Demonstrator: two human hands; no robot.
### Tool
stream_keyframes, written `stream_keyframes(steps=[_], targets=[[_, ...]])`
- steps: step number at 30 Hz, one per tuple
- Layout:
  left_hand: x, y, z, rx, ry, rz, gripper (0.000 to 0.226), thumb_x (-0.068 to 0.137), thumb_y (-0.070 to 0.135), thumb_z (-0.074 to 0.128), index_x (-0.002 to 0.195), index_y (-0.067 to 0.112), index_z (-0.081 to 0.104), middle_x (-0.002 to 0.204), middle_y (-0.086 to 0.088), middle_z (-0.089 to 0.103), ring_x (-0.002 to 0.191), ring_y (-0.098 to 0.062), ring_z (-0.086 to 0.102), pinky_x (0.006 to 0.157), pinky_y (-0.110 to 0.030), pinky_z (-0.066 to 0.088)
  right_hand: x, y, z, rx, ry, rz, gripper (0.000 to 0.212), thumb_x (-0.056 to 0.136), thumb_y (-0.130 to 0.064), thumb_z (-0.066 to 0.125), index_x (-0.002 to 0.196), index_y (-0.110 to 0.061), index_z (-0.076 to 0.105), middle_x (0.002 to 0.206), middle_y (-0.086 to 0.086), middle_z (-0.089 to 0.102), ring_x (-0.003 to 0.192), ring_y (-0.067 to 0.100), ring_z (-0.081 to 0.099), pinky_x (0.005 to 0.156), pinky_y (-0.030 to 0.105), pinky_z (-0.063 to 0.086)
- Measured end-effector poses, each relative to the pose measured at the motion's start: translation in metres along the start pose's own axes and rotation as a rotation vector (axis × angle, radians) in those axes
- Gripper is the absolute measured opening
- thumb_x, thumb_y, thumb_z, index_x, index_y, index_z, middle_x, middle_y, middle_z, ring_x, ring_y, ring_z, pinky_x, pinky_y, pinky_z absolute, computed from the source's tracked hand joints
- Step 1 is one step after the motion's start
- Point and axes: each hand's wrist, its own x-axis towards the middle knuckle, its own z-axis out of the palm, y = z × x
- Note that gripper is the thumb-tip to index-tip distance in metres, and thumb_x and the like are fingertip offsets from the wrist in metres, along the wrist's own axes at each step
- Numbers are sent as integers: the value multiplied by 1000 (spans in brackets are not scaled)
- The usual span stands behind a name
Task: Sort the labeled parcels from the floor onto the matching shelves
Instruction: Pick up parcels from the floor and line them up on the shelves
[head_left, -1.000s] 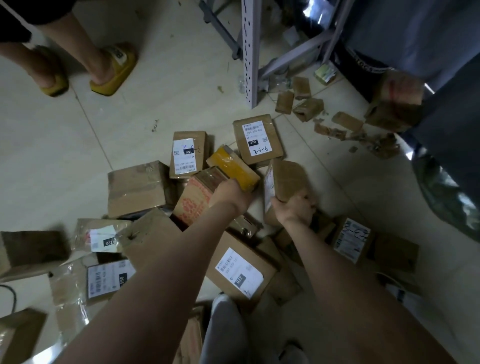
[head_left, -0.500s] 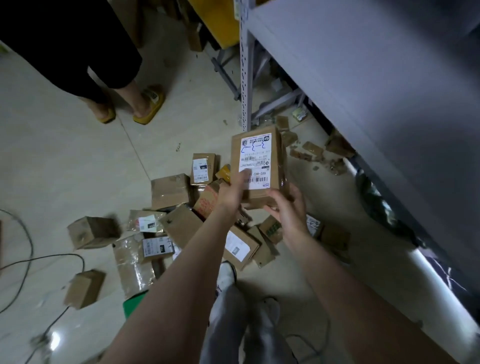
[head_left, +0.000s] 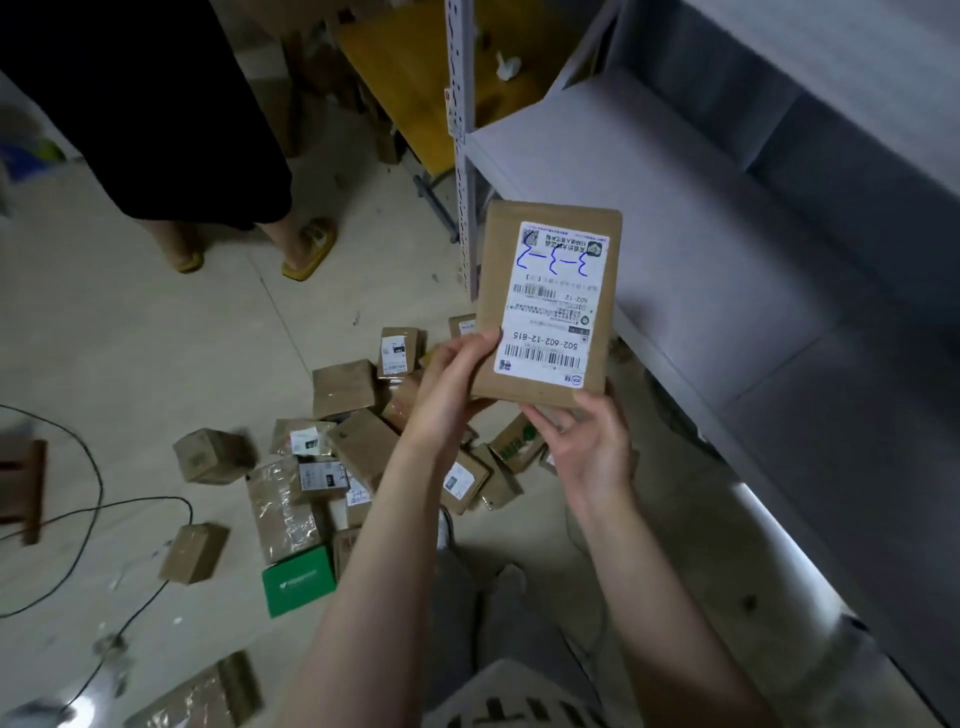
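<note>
I hold a flat brown cardboard parcel (head_left: 545, 306) up in front of me, its white label facing me upside down, with blue handwritten figures on it. My left hand (head_left: 449, 387) grips its lower left edge, thumb on the label. My right hand (head_left: 587, 441) holds its bottom edge from below, fingers behind the box. Beneath my hands a heap of brown labeled parcels (head_left: 343, 387) lies on the tiled floor. A grey metal shelf (head_left: 701, 218) runs along the right, its board bare.
A person in yellow slippers (head_left: 309, 247) stands at the upper left. Black cables (head_left: 93, 509) snake over the floor at the left. A green box (head_left: 298, 582) lies near my knees. A perforated shelf post (head_left: 462, 130) stands just left of the parcel.
Both hands picked one parcel out of the heap and lifted it to chest height beside the shelf. My view rose from the floor toward the shelf.
</note>
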Motion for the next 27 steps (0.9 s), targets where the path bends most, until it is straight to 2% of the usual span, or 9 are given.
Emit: stream_keyframes(steps=[4,6,8,10,14,16,20,24,27], targets=[[-29,2,23,-24,-6,26,76,67,49,77,128,8,56,105,-2,72,97,-12,69,76,-28,54,-24,-9,-12,92,6,-14,56,73,-17,58,129,-17,55,123,11,67,118,30,60,93,44,55],[-40,0,29,-52,-21,18,83,65,48,79,132,6,52,112,-6,71,99,-14,68,75,-28,54,-35,-18,-16,94,0,-22,53,72,-17,57,125,-17,57,115,7,69,114,27,61,99,47,51],[-47,-1,30,-75,-46,15,89,64,47,82,135,6,49,126,-15,65,112,-25,64,81,-35,54,-41,-27,-17,78,-4,-23,48,70,-16,56,118,-16,59,109,6,70,110,26,60,104,50,46],[-57,0,32,-64,-87,23,86,66,45,82,135,6,50,128,-16,64,120,-33,60,92,-42,52,-48,-41,-21,44,-13,-49,46,68,-15,55,114,-15,60,103,3,71,104,22,61,102,49,45],[-72,18,40,45,-148,39,94,57,46,86,134,6,49,121,-13,68,109,-30,64,93,-50,49,-58,-70,-23,-25,-28,-158,51,65,-11,54,115,-17,60,99,-1,72,92,13,65,83,36,48],[-78,34,47,107,-73,65,102,48,47,90,134,15,46,127,-8,64,111,-28,64,99,-56,47,-61,-83,-20,-82,-4,-216,51,63,-11,55,112,-21,62,99,-1,72,92,13,65,80,34,47],[-84,70,68,306,104,241,103,64,28,89,146,20,28,141,2,42,119,-16,49,102,-39,44,-65,-108,-10,-195,53,-301,70,61,-13,62,130,-15,55,112,5,71,98,15,67,85,37,49],[-78,103,86,505,164,445,112,64,21,90,151,19,20,151,-2,31,136,-21,35,114,-44,36,-60,-133,4,-305,90,-376,72,48,-26,75,117,-28,56,109,-8,70,103,12,66,83,33,51],[-74,123,95,615,175,568,113,65,21,89,152,18,17,155,-2,26,142,-20,30,117,-42,31,-55,-151,18,-362,87,-451,75,54,-16,76,124,-25,52,122,0,66,111,15,65,88,34,55]])
